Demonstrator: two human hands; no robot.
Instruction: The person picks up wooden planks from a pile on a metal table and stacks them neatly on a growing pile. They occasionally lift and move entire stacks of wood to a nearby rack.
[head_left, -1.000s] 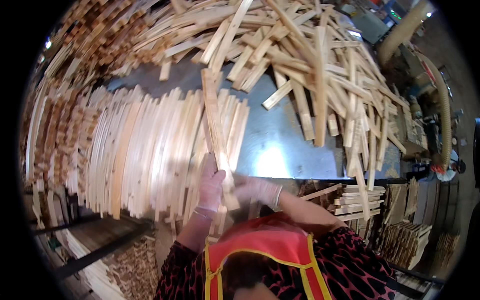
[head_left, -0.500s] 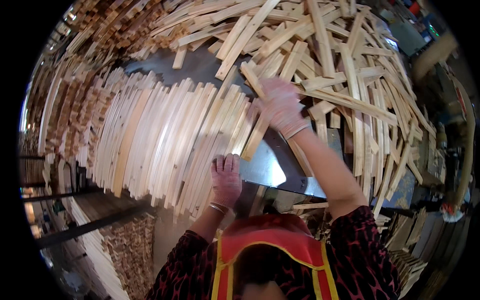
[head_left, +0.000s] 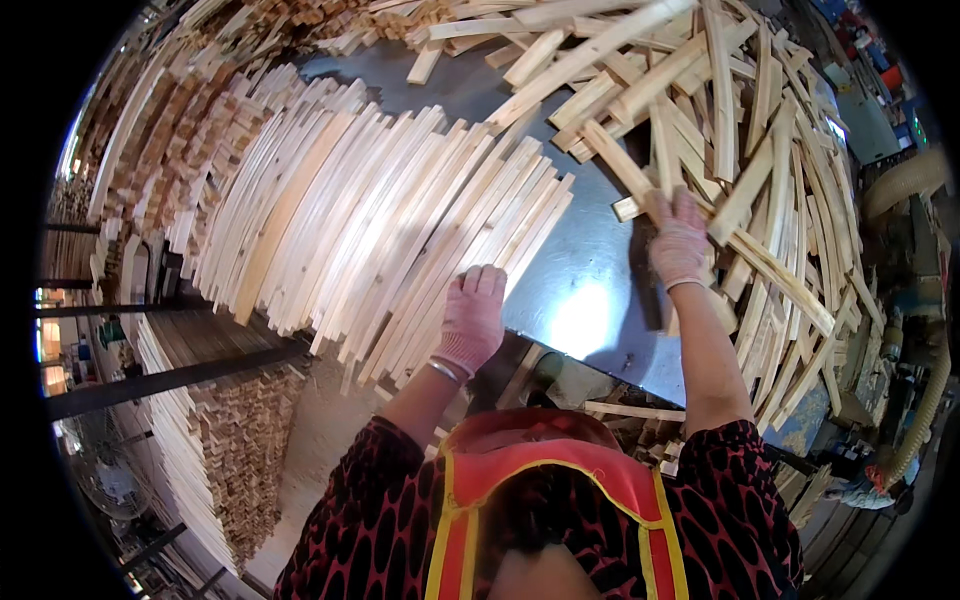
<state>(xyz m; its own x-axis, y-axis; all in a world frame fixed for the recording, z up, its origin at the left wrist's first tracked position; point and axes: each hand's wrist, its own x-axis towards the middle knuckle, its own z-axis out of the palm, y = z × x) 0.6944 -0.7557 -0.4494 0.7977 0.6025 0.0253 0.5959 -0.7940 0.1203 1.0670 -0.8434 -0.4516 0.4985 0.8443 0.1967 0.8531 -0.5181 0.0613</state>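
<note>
Right gloved hand (head_left: 679,240) is laid over the lower end of a loose wood strip (head_left: 618,162); whether it's gripped can't be told. Left gloved hand (head_left: 473,318) is unclenched, fingers rested on the near right edge of the strip row (head_left: 380,210). Metal table (head_left: 570,255) is exposed between row and crisscrossed pile (head_left: 750,180); right hand is hemmed in by pile strips. Stacked wood (head_left: 180,150) is ranged left of the row.

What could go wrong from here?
Crisscrossed strips in the loose pile could slide and pinch the right hand reaching among them. Near the left hand, the row of strips appears to overhang the near edge of the metal table; a bump might knock some off.
</note>
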